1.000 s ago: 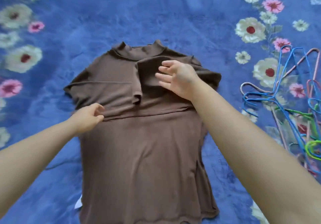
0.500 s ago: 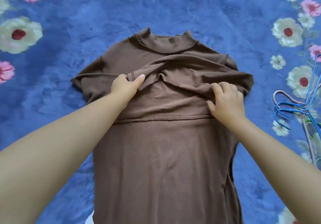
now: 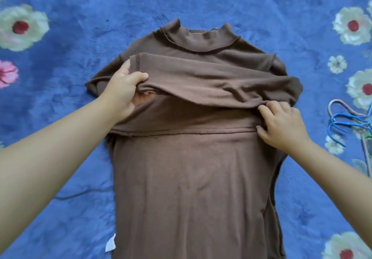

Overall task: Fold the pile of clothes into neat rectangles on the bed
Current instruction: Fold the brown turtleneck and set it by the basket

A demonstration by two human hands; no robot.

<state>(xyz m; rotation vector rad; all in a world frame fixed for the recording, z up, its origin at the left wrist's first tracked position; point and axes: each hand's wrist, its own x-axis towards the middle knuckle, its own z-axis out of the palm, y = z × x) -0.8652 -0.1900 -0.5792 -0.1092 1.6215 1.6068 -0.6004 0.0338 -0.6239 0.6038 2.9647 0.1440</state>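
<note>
A: State the position of the shirt (image 3: 193,178).

B: The brown shirt lies flat on the blanket (image 3: 201,3), collar (image 3: 199,37) at the far end, hem toward the near edge and running out of view. It sits at the centre of the scene.

A: State the condition of the sleeve (image 3: 211,77).

B: A long sleeve is folded across the chest, running from the right shoulder to the left. Its cuff end is at the left. The sleeve's near edge is lifted off the body of the shirt in the middle; shadow shows beneath it.

A: Left hand (image 3: 122,89)?

B: It grips the cuff end. The thumb lies on top of the fabric and the fingers are curled under it.

A: Right hand (image 3: 281,126)?

B: It is at the right side of the shirt, just near of the sleeve. The fingertips are bent and pinch the sleeve's near edge; the thumb touches the shirt beside a horizontal seam (image 3: 181,135).

A: Other parts of the shirt?

B: The second sleeve end pokes out at the left, far of the left forearm. A white tag (image 3: 110,245) shows at the near left edge of the shirt.

A: Surroundings?

B: The blanket is blue with white and pink flowers (image 3: 21,27). Wire hangers (image 3: 346,122), blue among them, lie at the right edge, apart from the shirt.
</note>
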